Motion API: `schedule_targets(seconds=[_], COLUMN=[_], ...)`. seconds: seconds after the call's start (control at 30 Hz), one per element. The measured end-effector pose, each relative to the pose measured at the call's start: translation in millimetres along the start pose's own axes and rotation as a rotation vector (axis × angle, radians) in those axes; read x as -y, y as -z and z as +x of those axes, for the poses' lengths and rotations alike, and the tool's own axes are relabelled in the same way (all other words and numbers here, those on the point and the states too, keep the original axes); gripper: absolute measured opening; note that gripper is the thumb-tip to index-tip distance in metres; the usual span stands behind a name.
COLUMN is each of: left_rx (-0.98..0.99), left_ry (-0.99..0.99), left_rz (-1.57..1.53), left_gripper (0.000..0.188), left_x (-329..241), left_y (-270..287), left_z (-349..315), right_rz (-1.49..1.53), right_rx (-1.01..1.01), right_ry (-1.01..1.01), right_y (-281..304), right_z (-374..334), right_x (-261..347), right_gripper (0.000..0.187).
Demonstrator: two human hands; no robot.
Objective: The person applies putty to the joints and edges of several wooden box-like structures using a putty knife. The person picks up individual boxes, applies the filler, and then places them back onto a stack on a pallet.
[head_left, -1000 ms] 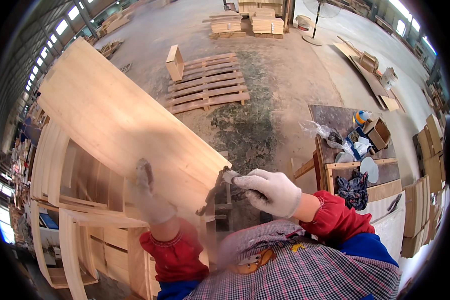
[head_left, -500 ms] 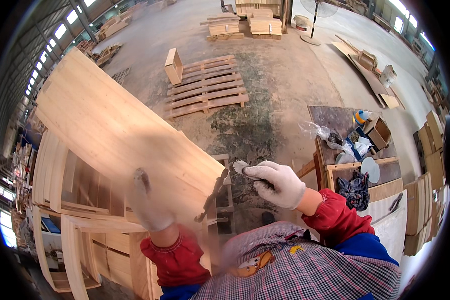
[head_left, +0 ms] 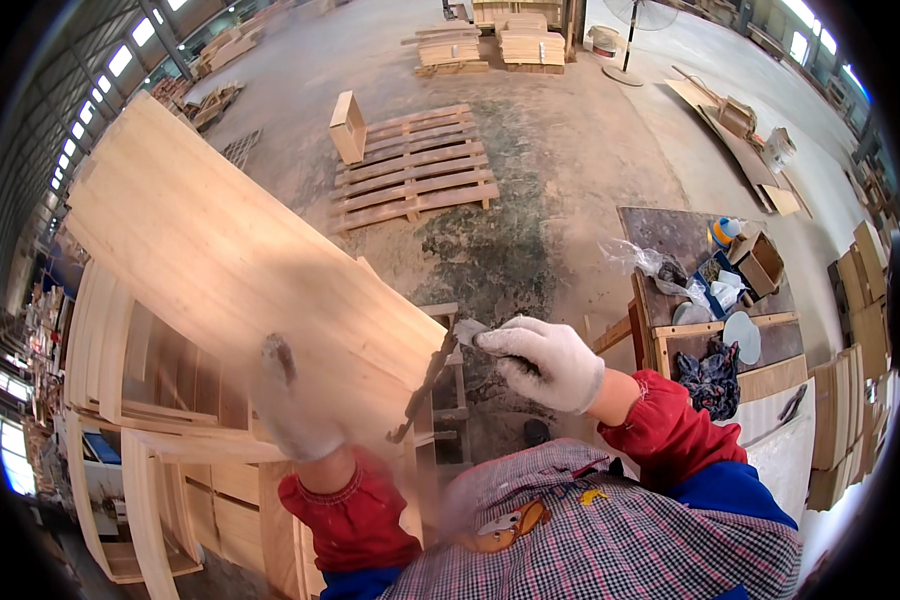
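Note:
A long pale wooden board (head_left: 230, 230) slants from the far left toward my body. Along its near right end runs a dark, ragged-edged strip (head_left: 425, 385). My right hand (head_left: 545, 365), in a white glove, pinches a small grey-white folded piece (head_left: 468, 331), whose material I cannot make out. This piece is at the board's right corner and seems to touch the strip's upper end. My left hand (head_left: 305, 410), also gloved and with a darkened fingertip, is over the near left part of the board. Haze blurs its fingers, so their grip is unclear.
Wooden frames (head_left: 160, 450) stand below the board at left. On the right, a workbench (head_left: 650, 230) carries a small open box (head_left: 760, 262), plastic bags, round grey discs and a dark cloth (head_left: 708, 382). A slatted pallet (head_left: 410, 175) lies ahead on the floor.
My right hand has moved slightly left and up, bringing the folded piece to the board's end. The board has shifted slightly left. My left hand stays nearly in place.

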State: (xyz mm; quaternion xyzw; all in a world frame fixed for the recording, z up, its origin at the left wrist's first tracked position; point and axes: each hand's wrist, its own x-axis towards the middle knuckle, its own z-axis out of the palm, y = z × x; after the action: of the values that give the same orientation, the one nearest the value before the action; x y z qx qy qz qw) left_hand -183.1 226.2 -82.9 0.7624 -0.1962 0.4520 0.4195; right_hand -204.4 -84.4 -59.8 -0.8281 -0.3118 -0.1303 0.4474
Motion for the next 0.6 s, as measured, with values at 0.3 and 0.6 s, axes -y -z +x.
schedule_targets(seconds=[0.3,0.6], left_rx=[0.047,0.052], left_ry=[-0.097,0.005], left_rz=[0.140,-0.093], left_gripper=[0.063,0.050], left_x=[-15,-26], left_y=[1,2], left_z=[13,15], right_rz=[0.079,-0.103], right_rx=[-0.004,0.361], right_ry=[-0.003,0.131], right_y=[-1,11], right_z=[-4,-2], right_x=[-4,56], right_gripper=[0.038,0.045])
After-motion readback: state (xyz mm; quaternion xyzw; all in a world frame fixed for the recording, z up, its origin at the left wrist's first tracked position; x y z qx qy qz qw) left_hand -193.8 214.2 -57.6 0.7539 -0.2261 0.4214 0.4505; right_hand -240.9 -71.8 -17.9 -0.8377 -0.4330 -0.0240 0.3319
